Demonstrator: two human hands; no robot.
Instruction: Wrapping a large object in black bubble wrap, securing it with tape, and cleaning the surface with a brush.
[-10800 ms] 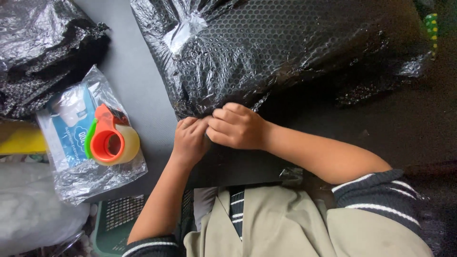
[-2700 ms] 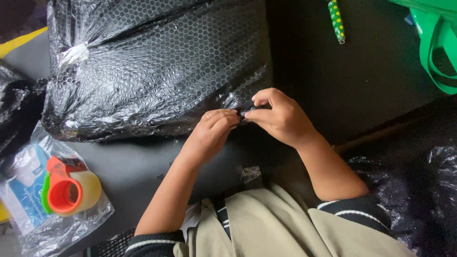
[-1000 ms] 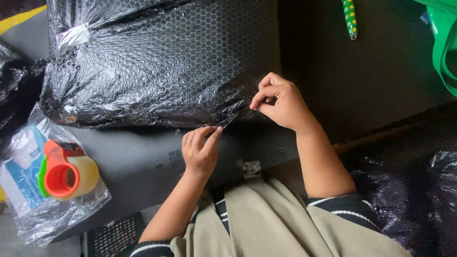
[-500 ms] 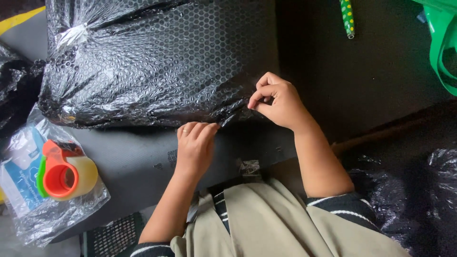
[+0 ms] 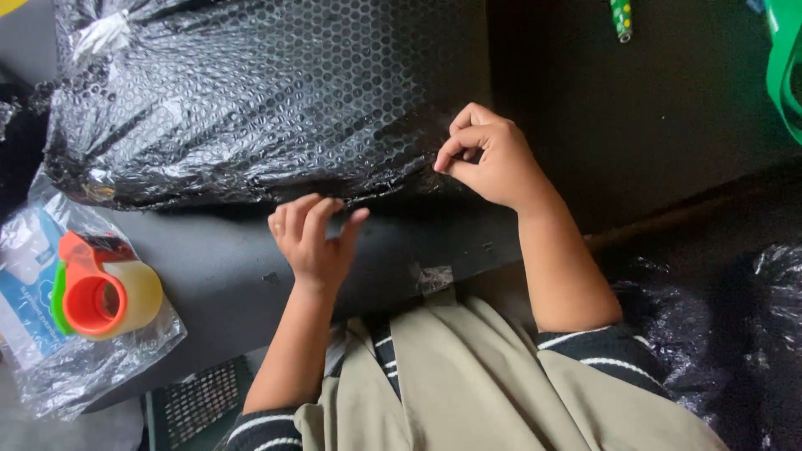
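Head view: right hand (image 5: 489,159) pinches the bubble-wrapped parcel (image 5: 267,100) edge mid-frame, left hand (image 5: 313,238) fingers spread open just below; I'd keep that wrap taut.

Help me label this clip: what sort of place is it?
Probably a packing bench: a black bubble-wrapped parcel on a dark table, and a tape dispenser.

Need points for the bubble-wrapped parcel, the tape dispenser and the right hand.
bubble-wrapped parcel (image 5: 267,92), head view, middle of its top face.
tape dispenser (image 5: 104,288), head view, on the orange core.
right hand (image 5: 489,159), head view, back of the hand pinching the wrap's edge.
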